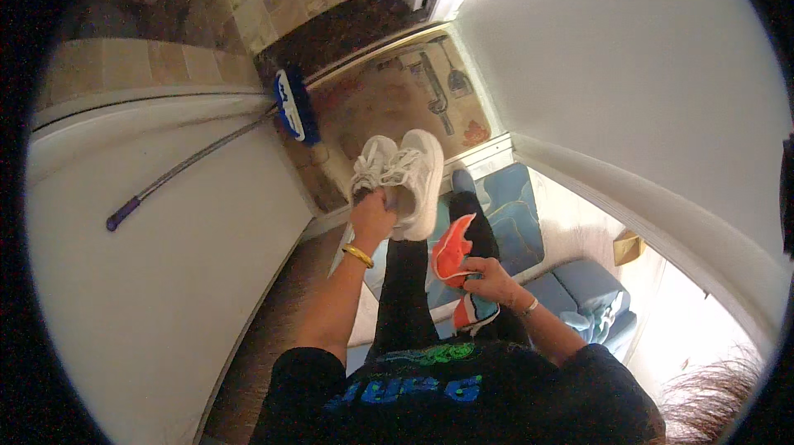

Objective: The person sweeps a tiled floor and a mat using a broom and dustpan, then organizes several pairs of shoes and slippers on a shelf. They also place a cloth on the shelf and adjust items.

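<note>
A pair of white lace-up sneakers (419, 166) hangs in front of me, toes pointing away. My left hand (372, 218) grips them by the heels, its fingers partly hidden inside the collars. Lower and to the right, my right hand (490, 280) pinches an orange and blue cloth (453, 249) with a pale edge. The cloth is bunched, with one part standing above the fingers and another drooping below them. It is held apart from the sneakers, over my dark-trousered leg.
A long-handled broom (201, 156) with blue bristles leans at the left by a patterned doormat (384, 104) at the threshold. Under my feet lies a blue marbled mat (512, 215). A blue-grey padded seat (586, 287) with cloth on it stands right; a white wall (620, 54) rises beyond.
</note>
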{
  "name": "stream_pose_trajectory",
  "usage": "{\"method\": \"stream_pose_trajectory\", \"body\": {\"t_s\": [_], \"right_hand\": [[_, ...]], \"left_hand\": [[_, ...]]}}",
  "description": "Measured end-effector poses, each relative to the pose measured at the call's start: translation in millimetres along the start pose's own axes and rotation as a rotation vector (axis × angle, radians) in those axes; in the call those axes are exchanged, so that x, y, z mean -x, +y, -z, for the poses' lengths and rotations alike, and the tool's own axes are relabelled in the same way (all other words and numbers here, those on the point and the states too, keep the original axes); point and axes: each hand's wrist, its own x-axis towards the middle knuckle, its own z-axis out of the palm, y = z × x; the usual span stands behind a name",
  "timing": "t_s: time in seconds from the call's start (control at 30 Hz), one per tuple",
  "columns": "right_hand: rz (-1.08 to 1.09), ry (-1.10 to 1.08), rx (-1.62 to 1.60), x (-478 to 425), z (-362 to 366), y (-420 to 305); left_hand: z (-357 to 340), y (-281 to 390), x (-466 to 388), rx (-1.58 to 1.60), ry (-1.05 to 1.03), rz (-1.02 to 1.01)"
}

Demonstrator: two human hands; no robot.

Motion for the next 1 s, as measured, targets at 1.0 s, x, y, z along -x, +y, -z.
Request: {"method": "stream_pose_trajectory", "body": {"t_s": [1.0], "right_hand": [[0.034, 0.865, -0.014, 332, 148, 149]], "left_hand": [[-163, 391, 226, -0.312, -0.240, -0.875]]}}
